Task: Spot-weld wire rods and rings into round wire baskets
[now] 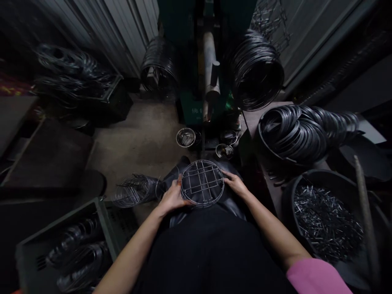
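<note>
Over my lap I hold a round wire rack (200,191), a metal ring crossed by several straight wires in a grid. My left hand (175,195) grips its left rim, thumb along the lower edge and fingers up the side. On the opposite rim my right hand (235,183) is closed, its fingers against the ring's right edge. Just beyond the rack stands a green machine (191,108) with a thick metal arm (210,53) reaching toward me. At its foot are small metal bowls, one (185,138) with light-coloured bits in it.
Wire rings (294,130) lie piled to the right, above a black tub (327,220) of short metal pieces with a stick in it. Wire coils (259,69) flank the machine. A green crate (102,224) with wire rings stands lower left, near a loose wire bundle (134,190).
</note>
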Demonstrator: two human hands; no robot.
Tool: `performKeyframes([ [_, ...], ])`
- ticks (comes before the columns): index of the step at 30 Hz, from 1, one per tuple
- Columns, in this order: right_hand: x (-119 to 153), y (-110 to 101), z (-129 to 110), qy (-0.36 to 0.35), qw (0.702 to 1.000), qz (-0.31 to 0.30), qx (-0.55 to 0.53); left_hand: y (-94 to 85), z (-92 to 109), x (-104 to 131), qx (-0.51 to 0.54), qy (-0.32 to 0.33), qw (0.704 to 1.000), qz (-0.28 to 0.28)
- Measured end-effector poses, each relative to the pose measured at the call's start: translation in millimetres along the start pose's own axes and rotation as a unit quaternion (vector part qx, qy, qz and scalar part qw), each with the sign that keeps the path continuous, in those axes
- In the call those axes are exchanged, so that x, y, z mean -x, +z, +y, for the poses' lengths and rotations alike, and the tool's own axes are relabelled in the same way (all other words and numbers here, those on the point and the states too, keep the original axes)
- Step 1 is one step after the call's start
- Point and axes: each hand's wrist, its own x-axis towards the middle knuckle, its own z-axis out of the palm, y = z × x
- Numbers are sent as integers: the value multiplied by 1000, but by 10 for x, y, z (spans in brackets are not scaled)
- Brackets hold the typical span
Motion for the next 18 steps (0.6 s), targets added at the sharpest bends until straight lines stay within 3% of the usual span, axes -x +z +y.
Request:
performKeyframes([
  [6,52,46,-32,-20,999,30,24,119,133,91,-63,-28,996,52],
  [10,98,85,-87,-23,999,43,23,131,146,101,-51,-21,997,57],
  [15,282,102,-63,-60,995,76,14,72,-57,65,25,40,998,34],
  [18,343,65,-8,-37,994,97,17,-50,-226,27,153,88,984,-6],
])
